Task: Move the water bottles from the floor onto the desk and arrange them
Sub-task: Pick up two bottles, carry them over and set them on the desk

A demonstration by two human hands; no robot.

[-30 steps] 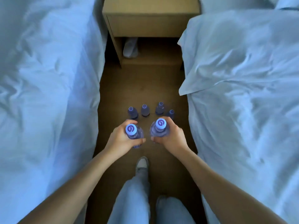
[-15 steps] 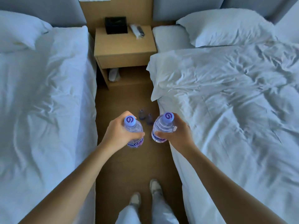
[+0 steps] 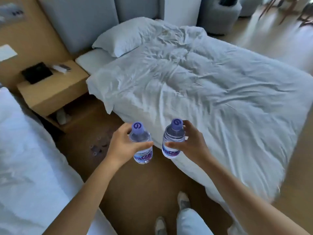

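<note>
I hold two small clear water bottles with purple caps, upright in front of me above the floor. My left hand (image 3: pixel 121 146) grips the left bottle (image 3: pixel 141 143) round its body. My right hand (image 3: pixel 191 145) grips the right bottle (image 3: pixel 172 139) the same way, at the near corner of the right bed. Several more bottles (image 3: pixel 98 146) stand blurred on the brown floor between the beds, to the left of my left hand. No desk is in view.
A wooden nightstand (image 3: pixel 52 94) with a black box (image 3: pixel 36 74) stands at the left between a rumpled white bed (image 3: pixel 203 92) and another bed (image 3: pixel 30 167). My feet (image 3: pixel 183 200) are on the brown floor (image 3: pixel 144 187). Lighter flooring and grey seats (image 3: pixel 220 14) lie far right.
The view has swung to the right and pulled back; the right bed now fills the middle. Both hands still hold their bottles, carried away from the bottles left on the floor.
</note>
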